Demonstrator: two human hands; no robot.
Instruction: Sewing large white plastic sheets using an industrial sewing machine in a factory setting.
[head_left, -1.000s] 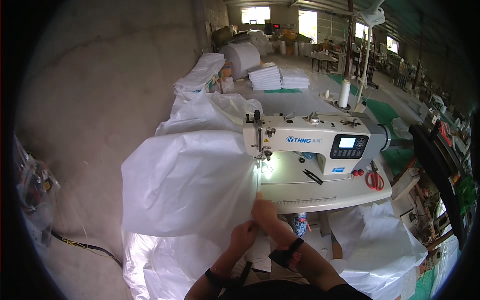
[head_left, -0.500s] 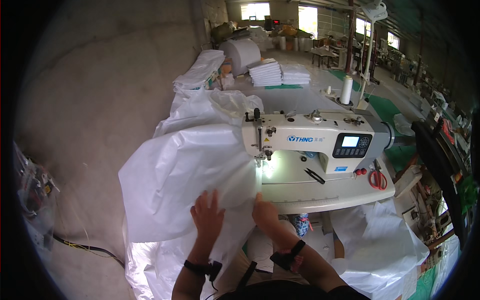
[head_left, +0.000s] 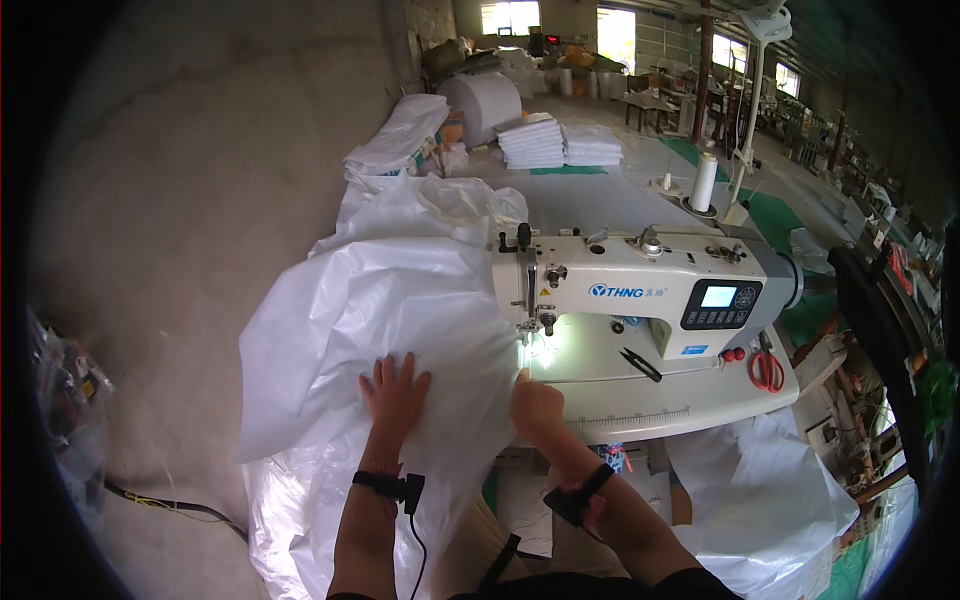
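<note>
A large sheet of white woven plastic fabric lies left of a white sewing machine, its right edge running under the lit presser foot. Flat on this sheet rests my left hand, fingers spread. My right hand is closed on the sheet's edge, just in front of the needle area; its thumb and fingers are curled together. Folds rise in the sheet behind my left hand. The lower part of the fabric hangs down over my lap side.
Black thread snips and red-handled scissors lie on the machine bed. A white thread cone stands behind the machine. More white fabric hangs at the right. Folded white stacks and a big roll are farther back.
My right hand has moved forward with the sheet's edge, closer to the presser foot. My left hand has shifted forward and a little left, and the sheet's folds have changed shape.
</note>
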